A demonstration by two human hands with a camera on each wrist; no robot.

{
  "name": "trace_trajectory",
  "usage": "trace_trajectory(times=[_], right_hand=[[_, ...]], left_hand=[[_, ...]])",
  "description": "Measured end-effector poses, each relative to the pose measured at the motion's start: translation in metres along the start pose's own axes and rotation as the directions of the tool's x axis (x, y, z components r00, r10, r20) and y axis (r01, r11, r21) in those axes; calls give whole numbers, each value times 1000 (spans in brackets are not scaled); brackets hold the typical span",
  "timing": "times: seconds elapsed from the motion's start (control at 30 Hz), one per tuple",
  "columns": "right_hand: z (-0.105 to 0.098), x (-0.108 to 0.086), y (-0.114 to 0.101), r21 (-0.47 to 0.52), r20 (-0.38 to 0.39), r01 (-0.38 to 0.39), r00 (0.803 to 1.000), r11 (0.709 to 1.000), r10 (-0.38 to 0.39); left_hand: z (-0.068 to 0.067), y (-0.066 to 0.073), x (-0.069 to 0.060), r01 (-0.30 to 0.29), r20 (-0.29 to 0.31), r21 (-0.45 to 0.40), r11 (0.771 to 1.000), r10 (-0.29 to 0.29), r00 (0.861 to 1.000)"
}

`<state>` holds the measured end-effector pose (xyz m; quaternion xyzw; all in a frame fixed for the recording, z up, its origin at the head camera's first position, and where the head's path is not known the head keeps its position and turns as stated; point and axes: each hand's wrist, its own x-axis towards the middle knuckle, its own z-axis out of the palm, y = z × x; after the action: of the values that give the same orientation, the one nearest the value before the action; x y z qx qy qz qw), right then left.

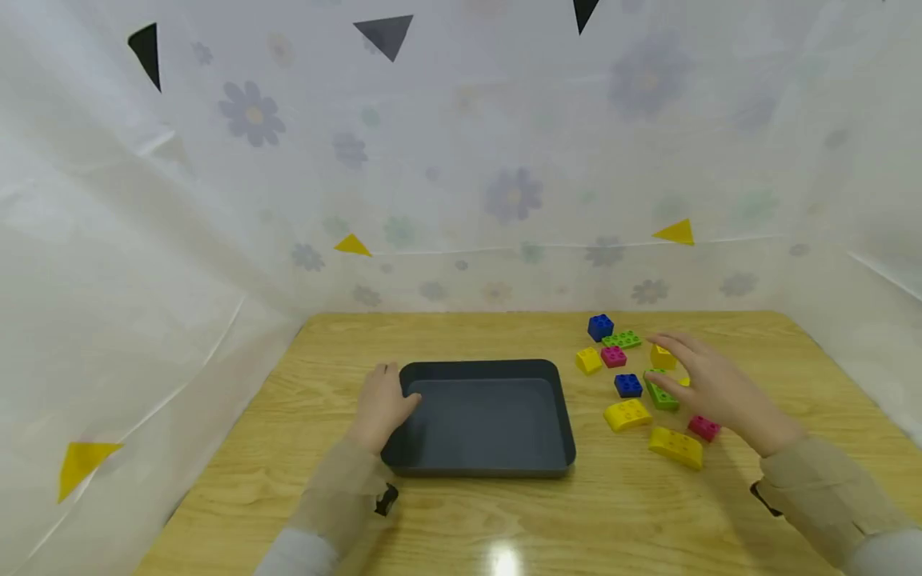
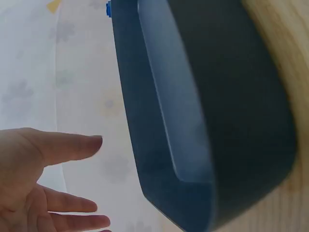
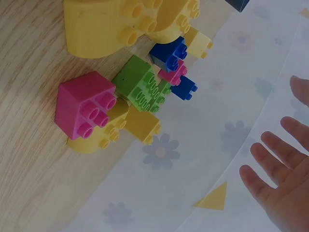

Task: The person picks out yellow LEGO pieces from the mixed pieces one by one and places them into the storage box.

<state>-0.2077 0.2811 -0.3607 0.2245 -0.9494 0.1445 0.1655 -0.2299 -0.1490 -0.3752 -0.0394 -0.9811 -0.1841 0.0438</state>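
A dark grey rectangular tray point(image 1: 483, 424) lies on the table, its inside bare. My left hand point(image 1: 382, 406) is at the tray's left side, fingers straight and thumb stretched toward the rim; in the left wrist view a gap shows between that thumb and the tray wall point(image 2: 246, 106). Over a loose group of toy building bricks my right hand point(image 1: 720, 392) hovers with spread fingers, holding nothing. Nearest to it are a green brick point(image 1: 663, 394), a yellow brick point(image 1: 663, 358) and a pink brick point(image 1: 703, 428), the last close up in the right wrist view.
Left of those bricks lie a blue brick point(image 1: 628, 386), a curved yellow brick point(image 1: 627, 415) and a small pink brick point(image 1: 614, 357). Farther back are another blue brick point(image 1: 601, 327) and a flat green brick point(image 1: 622, 340). A flower-patterned sheet point(image 1: 461, 160) hangs behind the wooden table point(image 1: 446, 520).
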Motion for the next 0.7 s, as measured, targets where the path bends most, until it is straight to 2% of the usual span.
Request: trace_trajectory(times=[0.13,0.33,0.47,0.6,0.7], right_hand=[[4,6,-1,-12,13,42,999,999,-42],[11,10,-5,26,149,70,986,997,-74],[19,11,-7,66,222,66,972,996,-79],[29,11,-8,104,268,65,959,992,-91],[35,12,-8,121,323,68,941,990,-104]], left_hand=[[0,-10,-7,44,29,-80,996,-42,999],[3,-20,-18,117,68,-198,973,-106,992],[4,-24,-21,136,48,-176,975,-129,990],[6,-28,-21,125,37,-141,982,-121,992],[9,-31,-22,113,19,-121,986,-111,994]])
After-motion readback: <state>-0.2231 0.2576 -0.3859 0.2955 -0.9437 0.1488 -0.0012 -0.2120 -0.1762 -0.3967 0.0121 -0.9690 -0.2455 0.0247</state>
